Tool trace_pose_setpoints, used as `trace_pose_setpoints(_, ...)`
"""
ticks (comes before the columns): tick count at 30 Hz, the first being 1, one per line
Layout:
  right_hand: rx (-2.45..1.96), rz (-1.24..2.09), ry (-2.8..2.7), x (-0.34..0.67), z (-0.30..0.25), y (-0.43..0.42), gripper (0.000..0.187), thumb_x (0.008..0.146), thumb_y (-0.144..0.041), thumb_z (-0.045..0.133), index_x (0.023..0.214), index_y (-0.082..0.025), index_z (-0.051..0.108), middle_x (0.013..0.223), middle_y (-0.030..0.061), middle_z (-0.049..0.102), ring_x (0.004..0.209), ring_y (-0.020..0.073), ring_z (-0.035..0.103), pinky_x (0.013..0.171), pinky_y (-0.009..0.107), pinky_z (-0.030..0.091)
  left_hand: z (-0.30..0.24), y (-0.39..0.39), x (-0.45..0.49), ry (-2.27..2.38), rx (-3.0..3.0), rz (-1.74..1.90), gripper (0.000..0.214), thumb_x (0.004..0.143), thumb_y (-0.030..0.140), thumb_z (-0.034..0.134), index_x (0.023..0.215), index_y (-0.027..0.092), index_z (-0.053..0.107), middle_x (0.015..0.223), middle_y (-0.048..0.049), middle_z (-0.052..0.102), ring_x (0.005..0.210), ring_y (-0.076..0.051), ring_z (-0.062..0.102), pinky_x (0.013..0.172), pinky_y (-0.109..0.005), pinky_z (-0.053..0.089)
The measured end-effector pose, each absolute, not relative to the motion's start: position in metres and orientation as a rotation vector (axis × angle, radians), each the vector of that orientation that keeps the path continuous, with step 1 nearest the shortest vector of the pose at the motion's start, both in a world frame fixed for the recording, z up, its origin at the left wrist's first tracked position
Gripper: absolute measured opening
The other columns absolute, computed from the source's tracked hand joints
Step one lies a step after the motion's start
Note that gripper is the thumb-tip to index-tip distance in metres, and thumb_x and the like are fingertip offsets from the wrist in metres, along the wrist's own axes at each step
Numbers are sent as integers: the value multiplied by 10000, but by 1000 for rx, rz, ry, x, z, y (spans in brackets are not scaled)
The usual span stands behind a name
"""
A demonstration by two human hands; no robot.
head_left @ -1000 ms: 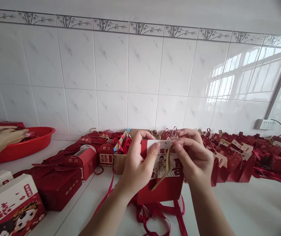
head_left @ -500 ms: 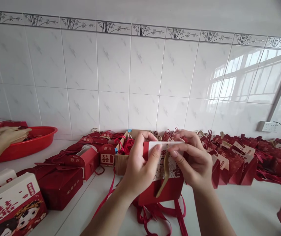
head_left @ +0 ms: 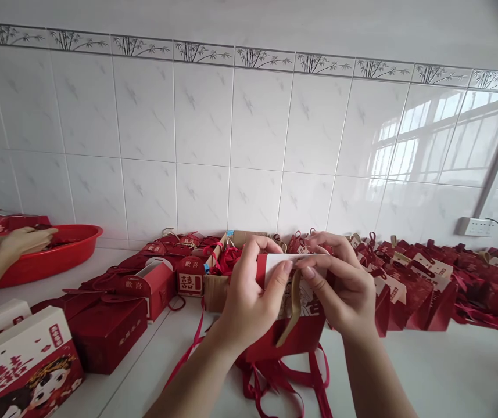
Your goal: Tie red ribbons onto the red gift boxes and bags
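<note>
Between my hands, above the table, is a red and white paper gift box with a printed figure on its white band. My left hand pinches its top edge on the left, thumb in front. My right hand is at the top edge on the right, its thumb and index finger closed on a gold ribbon near the middle. The ribbon's loose end hangs down the box's front. Behind the top edge, my fingertips are partly hidden. Red ribbons lie tangled on the table below the box.
Finished-looking red gift bags stand in rows at right. Red boxes and a white-topped box are at left. A cardboard box holds red ribbon. Another person's hands are over a red basin. A tiled wall stands behind.
My left thumb has shifted slightly right toward the ribbon, and the box's top has tilted a little. The hand at the lower right edge has mostly gone from view.
</note>
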State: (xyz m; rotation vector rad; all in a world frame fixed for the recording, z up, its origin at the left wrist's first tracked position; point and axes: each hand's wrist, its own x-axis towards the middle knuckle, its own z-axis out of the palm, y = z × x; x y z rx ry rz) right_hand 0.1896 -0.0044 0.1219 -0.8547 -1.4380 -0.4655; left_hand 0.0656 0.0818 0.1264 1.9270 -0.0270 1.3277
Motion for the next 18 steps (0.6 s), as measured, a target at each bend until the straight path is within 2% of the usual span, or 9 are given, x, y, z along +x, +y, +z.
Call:
trace_pose_setpoints(4, -861, -550, -1403, 189, 120, 1, 217, 817, -78, 616, 917, -249, 703, 1031, 62, 550, 1033, 207, 569, 859, 379, 524, 127, 82, 64, -76, 1978, 1429, 75, 914, 234, 528, 934, 208, 461, 878, -10, 534, 742, -121, 543, 667, -243, 455)
trace_pose_setpoints(8, -886, -534, -1275, 185, 120, 3, 415, 783, -162, 678, 1173, -256, 571, 1088, 71, 584, 1018, 222, 590, 815, 388, 540, 126, 83, 64, -131, 1991, 1483, 56, 916, 190, 513, 939, 224, 475, 896, -19, 550, 851, -142, 549, 782, -282, 462)
trace_pose_setpoints(10, -962, -456, -1229, 182, 121, 3, 305, 780, -226, 697, 1065, -226, 589, 968, 53, 631, 881, 193, 620, 696, 321, 543, 126, 83, 64, -154, 1962, 1489, 64, 912, 203, 523, 941, 229, 472, 893, -21, 547, 841, -145, 553, 762, -283, 472)
trace_pose_setpoints(12, -1022, -423, -1197, 181, 121, 2, 142, 780, -264, 705, 833, -203, 588, 741, 5, 611, 652, 132, 575, 533, 240, 482, 126, 84, 64, -144, 1955, 1440, 184, 862, 261, 613, 952, 230, 455, 895, -21, 543, 814, -151, 565, 703, -273, 486)
trace_pose_setpoints(15, -1021, -424, -1131, 182, 121, 1, 201, 777, -280, 709, 716, -196, 537, 587, -38, 521, 492, 84, 446, 420, 202, 380, 128, 87, 61, 7, 2048, 1305, 464, 748, 323, 742, 1053, 248, 401, 1002, -39, 543, 814, -159, 594, 683, -274, 508)
trace_pose_setpoints(18, -1030, -448, -1039, 187, 120, 3, 210, 768, -301, 717, 720, -195, 541, 604, -26, 535, 502, 96, 459, 419, 214, 375, 131, 91, 54, 264, 2232, 1288, 604, 725, 333, 749, 1172, 259, 349, 1150, -89, 528, 943, -211, 608, 742, -321, 515)
